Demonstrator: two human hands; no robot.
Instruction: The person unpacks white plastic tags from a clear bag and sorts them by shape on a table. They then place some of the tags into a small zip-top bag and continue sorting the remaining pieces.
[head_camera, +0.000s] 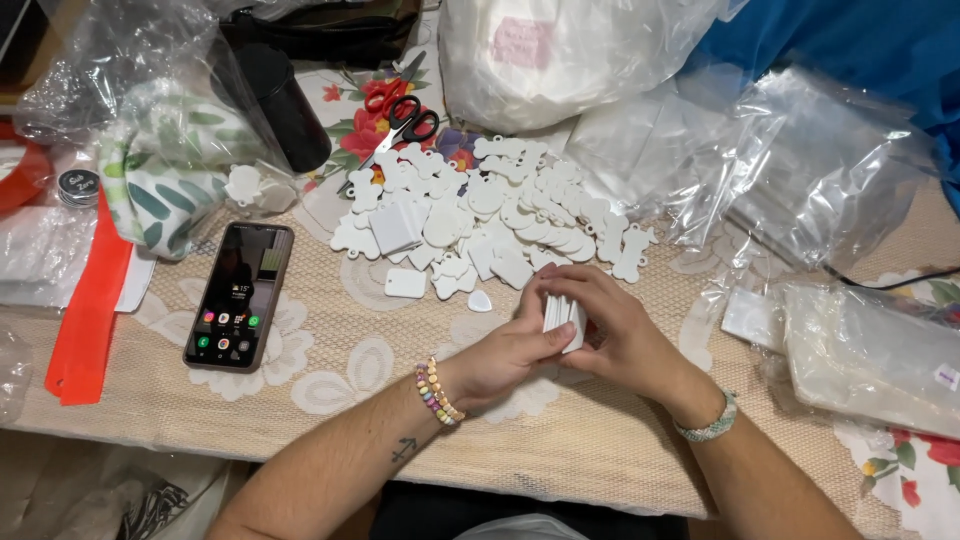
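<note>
At table centre, left hand (505, 355) and right hand (615, 335) both pinch a small stack of white blanks (562, 315), squared between fingers, just in front of the loose pile of white tags (490, 215). Tags look light, thin, stiff, slick; likely best gripped by the edges. Lace tablecloth (330, 380) underneath, phone (239, 295) at left, scissors (400, 115) behind, clear plastic bags (800, 170) at right.

free: lace cloth (330, 400) near phone (240, 295) | blocked: tag pile (490, 215) ahead, probably bags (850, 340) right
</note>
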